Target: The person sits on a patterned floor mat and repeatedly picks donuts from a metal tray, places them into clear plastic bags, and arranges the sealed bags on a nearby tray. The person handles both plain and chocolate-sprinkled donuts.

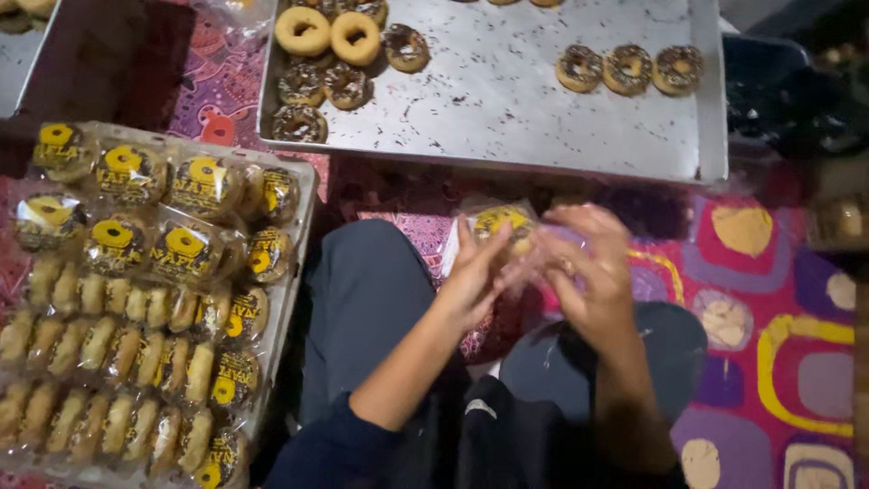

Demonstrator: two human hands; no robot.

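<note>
Gripping a clear plastic-wrapped doughnut with a round yellow label [507, 226] between the closed fingers of left hand [471, 276] and right hand [588, 272], above the lap. Lying farther left, a tray of wrapped doughnuts [303, 195]; sitting beyond, a flat silver metal tray [507, 100] carrying ring doughnuts [629, 68].

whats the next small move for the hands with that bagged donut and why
Probably close the bag's open end and set it with the packed ones. Both hands, left hand and right hand, pinch a clear bag that already has a donut inside, held over the lap. The tray on the left holds rows of bagged donuts, while the metal tray ahead has loose ones.
</note>
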